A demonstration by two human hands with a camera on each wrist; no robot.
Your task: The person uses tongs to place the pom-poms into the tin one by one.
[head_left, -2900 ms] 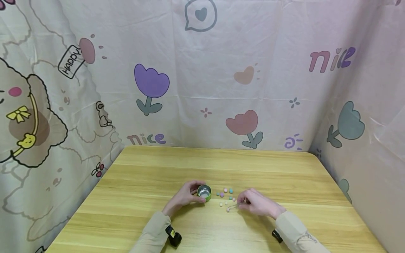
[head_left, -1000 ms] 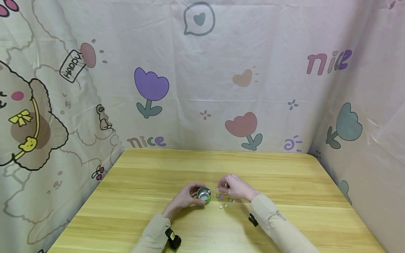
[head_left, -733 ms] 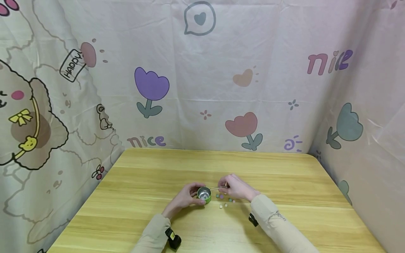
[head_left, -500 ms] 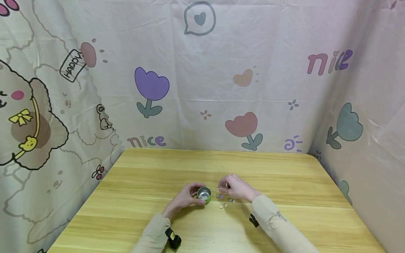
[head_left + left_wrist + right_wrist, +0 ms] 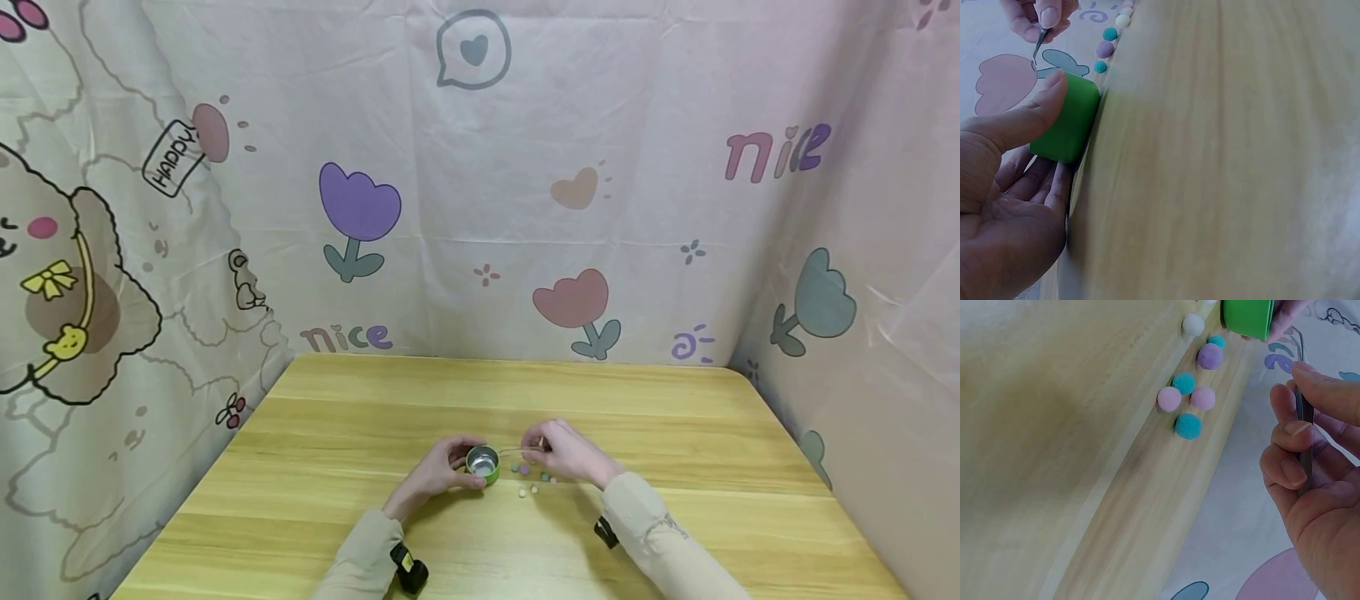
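head view: left hand (image 5: 438,469) curled round green cup (image 5: 483,463), seemingly to steady it upright on the wooden table (image 5: 337,433), mouth up, silver interior showing; cup set near the middle of the table's near edge. right hand (image 5: 566,451) pinching metal tweezers (image 5: 513,451), tips reaching over the cup's rim; whether anything sits between the tips, too small to tell. small pompoms (image 5: 534,481) scattered on the table just to the right of the cup, below the right hand, close enough for short reaches. printed curtain (image 5: 480,183) hung behind and at both sides of the table. left wrist view: thumb pressed on the cup's (image 5: 1066,125) green side, fingers wrapped beneath, a firm hold; tweezers (image 5: 1036,50) tips close above the cup; pompoms (image 5: 1107,44) in a line beyond it. right wrist view: thumb and fingers of right hand (image 5: 1310,481) closed on the tweezers (image 5: 1305,434), held pen-fashion, probably for fine control; pompoms (image 5: 1188,400) in teal, pink, lilac and white loosely clustered, apart from the cup (image 5: 1247,319).
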